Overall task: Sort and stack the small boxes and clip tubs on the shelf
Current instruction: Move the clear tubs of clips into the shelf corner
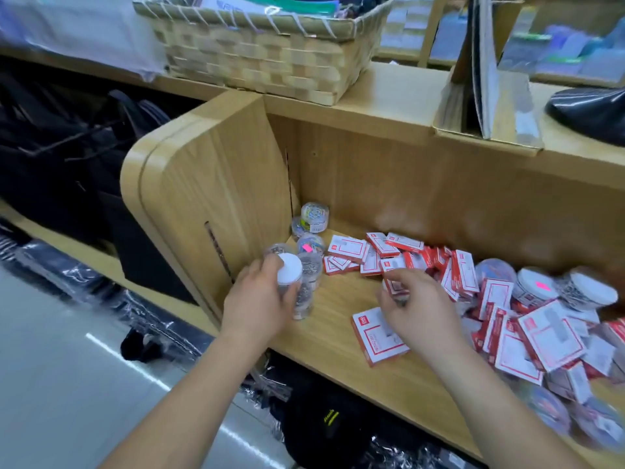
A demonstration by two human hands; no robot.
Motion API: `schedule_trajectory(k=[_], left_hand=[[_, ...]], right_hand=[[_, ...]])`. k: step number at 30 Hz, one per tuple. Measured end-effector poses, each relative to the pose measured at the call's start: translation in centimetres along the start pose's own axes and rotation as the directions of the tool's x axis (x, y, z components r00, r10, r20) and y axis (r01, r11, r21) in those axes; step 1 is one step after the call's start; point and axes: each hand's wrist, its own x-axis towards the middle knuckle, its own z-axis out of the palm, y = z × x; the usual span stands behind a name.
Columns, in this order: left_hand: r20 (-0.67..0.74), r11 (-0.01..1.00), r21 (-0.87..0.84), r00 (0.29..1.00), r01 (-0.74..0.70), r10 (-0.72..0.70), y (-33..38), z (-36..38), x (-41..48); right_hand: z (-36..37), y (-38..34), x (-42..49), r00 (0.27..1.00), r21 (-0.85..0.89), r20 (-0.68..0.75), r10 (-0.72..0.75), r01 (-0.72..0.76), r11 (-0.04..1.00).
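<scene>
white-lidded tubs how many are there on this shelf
3: one tub held in the left hand at left; a pink-stickered tub and a plain tub side by side amid the box pile at right. More may be buried.

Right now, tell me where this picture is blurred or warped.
Head view: motion blur smears the boxes and tubs at right; wide-angle distortion bends the shelf edges; glare streaks the floor; the white-lidded tub in the left hand is fairly sharp.
</scene>
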Motion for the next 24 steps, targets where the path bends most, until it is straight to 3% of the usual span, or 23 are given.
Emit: schedule_trajectory(k=[3,5,8,9,11,13,14,19,24], left_hand=[[-0.029,0.999,0.037,0.999,-0.035,0.036,-0.9,0.3,0.0],[-0.128,0.993,0.094,0.989,-0.064,0.076,-0.4,0.0,0.0],[-0.247,0.972,0.016,0.942,-0.233,0.229,2.6,0.2,-1.0],[-0.187,0.949,-0.067,0.939,-0.307,0.29,4.0,0.7,-1.7],[0.071,0.914,-0.226,0.93,-0.337,0.36,6.5,2.9,-3.3],[0.299,0.932,-0.215,0.889,-0.29,0.346,7.7,5.7,-4.5],[0.332,0.938,-0.181,0.88,-0.294,0.34,7.8,6.9,-4.8],[0.135,0.898,-0.274,0.911,-0.345,0.391,7.2,9.1,-5.3],[0.15,0.905,-0.283,0.918,-0.317,0.368,6.3,8.6,-5.9]], right_hand=[[-1.2,1.3,0.5,1.0,-0.066,-0.019,0.023,-0.024,0.998],[-2.0,1.9,0.8,0.999,-0.053,-0.02,0.041,-0.042,0.998],[-2.8,2.7,0.5,0.994,0.012,0.028,0.108,-0.108,0.994],[-2.9,3.0,0.1,0.99,0.046,0.055,0.129,-0.131,0.99],[-2.9,3.5,-1.2,0.988,0.089,0.086,0.127,-0.134,0.987],[-2.7,4.5,-2.8,0.993,0.047,0.075,0.092,-0.096,0.994],[-2.6,5.1,-3.6,0.995,-0.019,0.069,0.074,-0.073,0.997],[-1.4,6.5,-5.4,0.977,-0.351,0.198,-0.084,0.151,0.924],[-0.7,6.3,-4.1,0.976,-0.379,0.212,-0.048,0.127,0.916]])
